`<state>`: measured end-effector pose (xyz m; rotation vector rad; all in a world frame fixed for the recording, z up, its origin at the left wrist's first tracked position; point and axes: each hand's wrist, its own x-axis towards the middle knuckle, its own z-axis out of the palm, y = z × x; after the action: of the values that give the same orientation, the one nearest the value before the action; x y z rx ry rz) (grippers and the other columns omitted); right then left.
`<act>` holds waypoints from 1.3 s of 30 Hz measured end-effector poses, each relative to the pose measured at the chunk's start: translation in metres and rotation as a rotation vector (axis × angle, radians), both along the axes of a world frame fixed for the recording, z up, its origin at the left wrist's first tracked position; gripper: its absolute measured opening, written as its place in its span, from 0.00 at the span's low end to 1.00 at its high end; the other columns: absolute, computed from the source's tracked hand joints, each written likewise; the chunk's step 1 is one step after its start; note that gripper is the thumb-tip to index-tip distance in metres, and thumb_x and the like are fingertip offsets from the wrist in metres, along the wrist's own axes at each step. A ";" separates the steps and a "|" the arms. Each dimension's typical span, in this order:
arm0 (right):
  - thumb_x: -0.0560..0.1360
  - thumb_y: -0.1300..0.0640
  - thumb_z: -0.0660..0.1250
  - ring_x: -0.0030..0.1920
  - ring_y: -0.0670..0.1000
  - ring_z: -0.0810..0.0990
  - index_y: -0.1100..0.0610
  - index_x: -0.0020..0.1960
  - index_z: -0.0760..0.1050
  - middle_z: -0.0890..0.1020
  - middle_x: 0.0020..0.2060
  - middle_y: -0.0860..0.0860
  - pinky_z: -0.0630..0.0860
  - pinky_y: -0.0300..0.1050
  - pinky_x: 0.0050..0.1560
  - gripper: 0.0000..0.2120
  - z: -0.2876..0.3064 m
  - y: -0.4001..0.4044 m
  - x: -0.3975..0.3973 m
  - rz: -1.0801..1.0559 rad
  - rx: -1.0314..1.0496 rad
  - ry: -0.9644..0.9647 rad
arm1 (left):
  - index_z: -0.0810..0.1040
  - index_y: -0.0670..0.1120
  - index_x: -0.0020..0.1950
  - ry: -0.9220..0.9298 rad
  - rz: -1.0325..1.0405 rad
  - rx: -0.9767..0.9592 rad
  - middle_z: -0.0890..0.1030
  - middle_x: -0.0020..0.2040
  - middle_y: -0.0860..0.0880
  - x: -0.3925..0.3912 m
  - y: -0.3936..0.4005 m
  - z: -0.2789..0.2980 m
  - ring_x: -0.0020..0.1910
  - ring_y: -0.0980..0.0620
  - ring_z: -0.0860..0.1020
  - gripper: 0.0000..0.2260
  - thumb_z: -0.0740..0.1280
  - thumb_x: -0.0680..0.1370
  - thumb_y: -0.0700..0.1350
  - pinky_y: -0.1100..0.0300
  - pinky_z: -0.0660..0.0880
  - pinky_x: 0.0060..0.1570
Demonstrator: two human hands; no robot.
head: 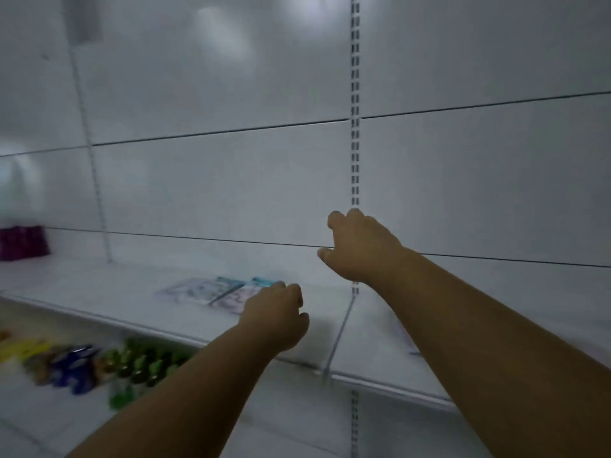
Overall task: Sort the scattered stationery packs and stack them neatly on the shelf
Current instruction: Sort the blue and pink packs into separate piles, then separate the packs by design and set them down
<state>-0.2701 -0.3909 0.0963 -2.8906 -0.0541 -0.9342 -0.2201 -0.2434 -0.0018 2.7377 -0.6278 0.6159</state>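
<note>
- Our left hand (276, 314) and right hand (357, 247) reach over the white shelf (99, 292), fingers loosely curled, holding nothing.
- Two stationery packs (211, 290) lie flat side by side just beyond our left hand; blur hides their long axis.

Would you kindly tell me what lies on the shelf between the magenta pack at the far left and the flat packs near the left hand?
In the head view, only bare white shelf separates the magenta pack from the flat packs.

Flat packs (216, 290) on shelf (99, 285), box (22, 242) far left, assorted items (99, 365) on lower shelf.
</note>
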 end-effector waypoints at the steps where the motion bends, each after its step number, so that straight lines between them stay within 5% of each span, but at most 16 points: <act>1: 0.74 0.44 0.63 0.55 0.60 0.75 0.56 0.63 0.67 0.73 0.58 0.57 0.74 0.52 0.51 0.23 0.000 0.028 0.010 0.032 0.005 -0.010 | 0.76 0.52 0.55 0.004 0.039 0.007 0.78 0.56 0.49 0.004 0.030 -0.002 0.53 0.48 0.76 0.13 0.64 0.74 0.55 0.53 0.75 0.54; 8: 0.74 0.43 0.62 0.54 0.59 0.75 0.55 0.62 0.69 0.73 0.57 0.57 0.75 0.52 0.51 0.22 -0.002 0.148 0.076 0.127 0.001 0.031 | 0.76 0.52 0.56 0.043 0.194 -0.028 0.79 0.55 0.49 0.057 0.163 -0.012 0.49 0.50 0.77 0.15 0.64 0.74 0.58 0.56 0.75 0.50; 20: 0.74 0.42 0.62 0.54 0.59 0.75 0.55 0.63 0.70 0.73 0.58 0.57 0.74 0.52 0.52 0.23 -0.011 0.208 0.217 0.144 -0.037 0.101 | 0.73 0.48 0.58 0.032 0.360 0.014 0.77 0.55 0.46 0.207 0.217 -0.023 0.54 0.46 0.74 0.17 0.59 0.76 0.58 0.52 0.72 0.51; 30: 0.74 0.42 0.62 0.52 0.58 0.76 0.55 0.61 0.71 0.75 0.56 0.56 0.74 0.51 0.49 0.22 -0.026 0.227 0.263 0.038 -0.033 0.150 | 0.75 0.48 0.58 0.366 0.447 0.128 0.79 0.57 0.47 0.283 0.234 -0.015 0.56 0.44 0.76 0.25 0.70 0.63 0.55 0.54 0.72 0.53; 35: 0.74 0.42 0.63 0.52 0.58 0.76 0.55 0.61 0.71 0.75 0.56 0.56 0.75 0.51 0.50 0.22 -0.035 0.237 0.267 -0.082 0.004 0.199 | 0.76 0.42 0.53 0.406 0.284 -0.017 0.79 0.54 0.42 0.297 0.248 -0.007 0.54 0.44 0.77 0.16 0.70 0.69 0.48 0.56 0.77 0.50; 39: 0.73 0.43 0.64 0.52 0.58 0.77 0.56 0.60 0.72 0.76 0.56 0.56 0.73 0.49 0.48 0.22 -0.047 0.249 0.267 -0.179 0.049 0.234 | 0.74 0.42 0.44 0.318 0.128 -0.415 0.81 0.48 0.43 0.300 0.271 0.001 0.43 0.45 0.79 0.04 0.65 0.74 0.42 0.57 0.76 0.40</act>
<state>-0.0031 -0.1417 0.0494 -2.9732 0.2453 -0.6026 0.0795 0.0274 -0.0004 2.4177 -0.2197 0.2841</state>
